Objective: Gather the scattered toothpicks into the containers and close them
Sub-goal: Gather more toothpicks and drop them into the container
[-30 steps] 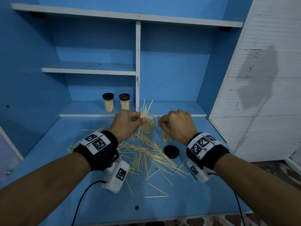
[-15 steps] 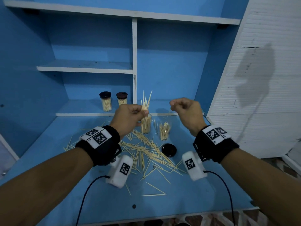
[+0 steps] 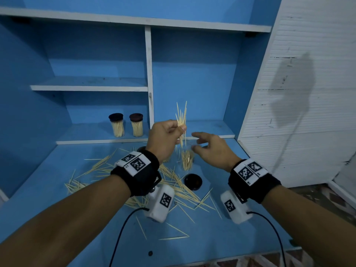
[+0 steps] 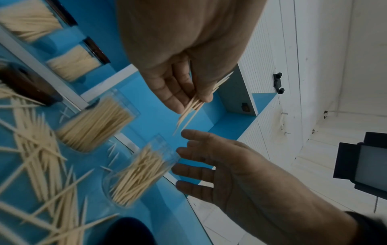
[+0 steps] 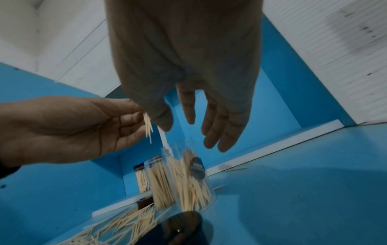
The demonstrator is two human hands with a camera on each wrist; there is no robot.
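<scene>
My left hand [image 3: 165, 135] pinches a bundle [image 3: 181, 120] of toothpicks between thumb and fingers, held upright above the open jar [image 3: 187, 159] on the bench [image 3: 240, 237]; the bundle's lower tips hang just over the jar's mouth without touching it. My right hand [image 3: 212, 149] is beside the bundle, fingers spread and relaxed, gripping nothing, its fingertips close to the jar's rim; I cannot tell whether they touch it. The jar stands upright and is partly filled with toothpicks. A second open jar [image 4: 94, 126], fuller, stands just beside it, mostly hidden behind my left hand in the head view. A dark lid [image 3: 193, 182] lies flat on the bench near the first jar, toward me. Loose toothpicks [image 3: 173, 182] are strewn over the bench to the left of and in front of the jars, many crossing each other. On the low shelf [image 3: 96, 135] behind, two capped jars [image 3: 126, 125] full of toothpicks stand side by side.
</scene>
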